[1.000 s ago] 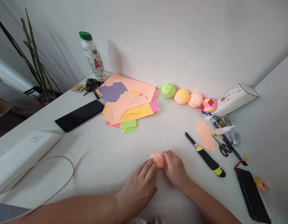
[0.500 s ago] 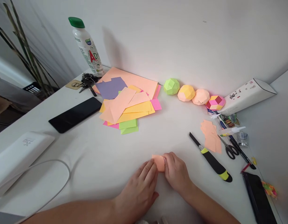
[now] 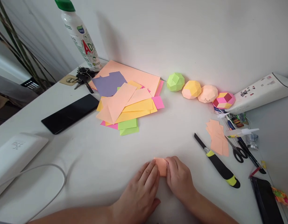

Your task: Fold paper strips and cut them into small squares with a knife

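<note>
A small piece of peach paper (image 3: 161,167) lies on the white desk between my two hands. My left hand (image 3: 144,188) rests flat, fingers stretched out, with the fingertips on the paper's left edge. On the other side, my right hand (image 3: 180,174) has its thumb and index finger closed on the right edge, and its remaining fingers are curled in. Parts of the paper are hidden under my fingertips. To the right of my right hand lies a utility knife (image 3: 218,165) with a black and lime handle, its blade pointing away from me.
Coloured paper sheets (image 3: 134,107) are piled at the back. Several paper polyhedra (image 3: 175,82) line the wall. Peach strips (image 3: 217,137), scissors (image 3: 239,154) and a glue tube (image 3: 242,133) lie at right. A phone (image 3: 70,113), power bank (image 3: 20,155), keys (image 3: 84,76) and bottle (image 3: 80,37) stand left.
The camera view has shifted slightly, so the surroundings sit farther outward. Both hands stay on the peach paper in nearly the same pose.
</note>
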Demonstrator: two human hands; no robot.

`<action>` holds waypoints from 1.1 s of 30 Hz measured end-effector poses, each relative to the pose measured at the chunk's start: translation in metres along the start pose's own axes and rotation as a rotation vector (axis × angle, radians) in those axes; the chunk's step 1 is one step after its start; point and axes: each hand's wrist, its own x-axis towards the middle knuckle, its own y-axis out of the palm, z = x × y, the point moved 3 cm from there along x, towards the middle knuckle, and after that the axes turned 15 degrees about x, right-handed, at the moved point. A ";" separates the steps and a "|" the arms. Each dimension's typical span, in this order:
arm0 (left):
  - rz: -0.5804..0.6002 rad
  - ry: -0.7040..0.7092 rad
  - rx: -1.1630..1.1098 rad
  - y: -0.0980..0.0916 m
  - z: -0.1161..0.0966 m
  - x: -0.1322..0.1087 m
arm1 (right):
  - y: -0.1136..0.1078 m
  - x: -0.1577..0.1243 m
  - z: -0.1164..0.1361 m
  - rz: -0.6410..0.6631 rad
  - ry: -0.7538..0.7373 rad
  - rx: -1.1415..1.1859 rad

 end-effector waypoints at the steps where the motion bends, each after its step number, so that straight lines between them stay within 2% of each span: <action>1: 0.000 0.002 0.007 -0.001 0.000 0.000 | 0.000 0.000 0.000 -0.001 0.000 -0.001; 10: -0.017 0.009 0.037 -0.001 0.001 -0.001 | 0.001 -0.001 0.000 0.001 0.007 -0.010; 27: 0.046 0.030 0.015 0.002 0.000 -0.003 | 0.002 -0.001 0.003 -0.013 -0.011 -0.085; 33: 0.120 0.041 0.012 0.004 0.000 -0.003 | 0.003 -0.003 0.003 0.005 -0.007 -0.101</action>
